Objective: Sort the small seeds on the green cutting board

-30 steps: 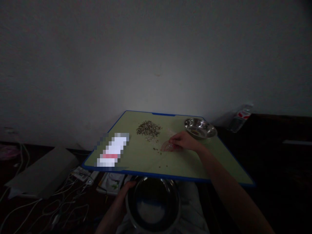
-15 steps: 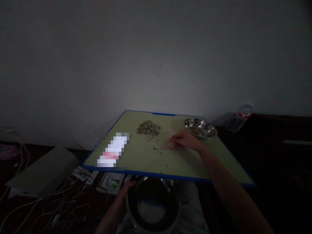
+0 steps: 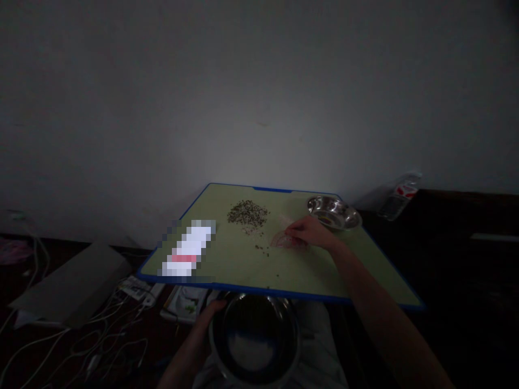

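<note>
Dark grains (image 3: 247,213) are heaped on the surface (image 3: 231,265), left of and beyond the right grip (image 3: 311,231), by which a red-marked clear piece (image 3: 279,240) is pinched. Behind it, a yellowish patch (contents or reflection, unclear) is seen in the small bowl (image 3: 352,217). The large bowl (image 3: 217,354), darkly shadowed inside, is held rimwise by the left grip (image 3: 207,320).

The scene is dim and grainy. The wall (image 3: 259,124) is palest near centre, darkening outward; murky shadow fills four o'clock. A pixelated patch (image 3: 188,248) glares white toward eight, and the bowl (image 3: 254,340) glints at six.
</note>
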A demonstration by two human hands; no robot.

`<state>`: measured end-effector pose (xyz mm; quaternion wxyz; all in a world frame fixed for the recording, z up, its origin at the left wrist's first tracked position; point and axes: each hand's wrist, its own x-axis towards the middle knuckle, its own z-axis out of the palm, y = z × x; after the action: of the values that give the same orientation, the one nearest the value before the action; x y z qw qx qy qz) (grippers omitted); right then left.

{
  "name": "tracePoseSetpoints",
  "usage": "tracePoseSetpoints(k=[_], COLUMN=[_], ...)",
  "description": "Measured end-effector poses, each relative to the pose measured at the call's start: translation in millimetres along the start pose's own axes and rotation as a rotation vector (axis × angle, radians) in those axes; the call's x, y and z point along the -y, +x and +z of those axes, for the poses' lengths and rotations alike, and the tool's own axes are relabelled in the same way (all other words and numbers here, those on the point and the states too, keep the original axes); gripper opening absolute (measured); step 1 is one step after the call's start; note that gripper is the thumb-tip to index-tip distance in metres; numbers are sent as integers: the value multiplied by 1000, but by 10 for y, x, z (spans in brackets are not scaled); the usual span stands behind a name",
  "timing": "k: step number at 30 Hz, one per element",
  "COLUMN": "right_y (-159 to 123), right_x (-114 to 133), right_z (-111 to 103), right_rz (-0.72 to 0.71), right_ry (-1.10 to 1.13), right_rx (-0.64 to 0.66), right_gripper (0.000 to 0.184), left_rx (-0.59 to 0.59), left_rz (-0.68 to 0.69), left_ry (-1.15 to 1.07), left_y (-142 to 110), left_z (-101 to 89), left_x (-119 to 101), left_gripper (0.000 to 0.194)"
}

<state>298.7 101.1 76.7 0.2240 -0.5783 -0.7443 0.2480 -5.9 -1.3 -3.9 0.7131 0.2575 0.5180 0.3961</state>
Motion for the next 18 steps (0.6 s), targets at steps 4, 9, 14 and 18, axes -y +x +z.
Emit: tracePoseSetpoints(k=[4, 9, 14, 18], right_y=[-4, -31, -34, -3], right_x=[12, 92, 100, 52], right_z=[-1, -21, -17, 22], right_rz=[19, 37, 22, -4], right_ry=[2, 48, 47, 16], right_rx=[-22, 1, 10, 1], right_gripper=[32, 33, 32, 33], left_rx=[4, 22, 26, 31], left_rz=[-19, -78, -36, -38], left_ry=[-5, 2, -10, 4], left_y=[18, 40, 40, 24], left_z=[-7, -37, -50, -22], left_x=[14, 33, 32, 15], left_gripper=[16, 21, 18, 17])
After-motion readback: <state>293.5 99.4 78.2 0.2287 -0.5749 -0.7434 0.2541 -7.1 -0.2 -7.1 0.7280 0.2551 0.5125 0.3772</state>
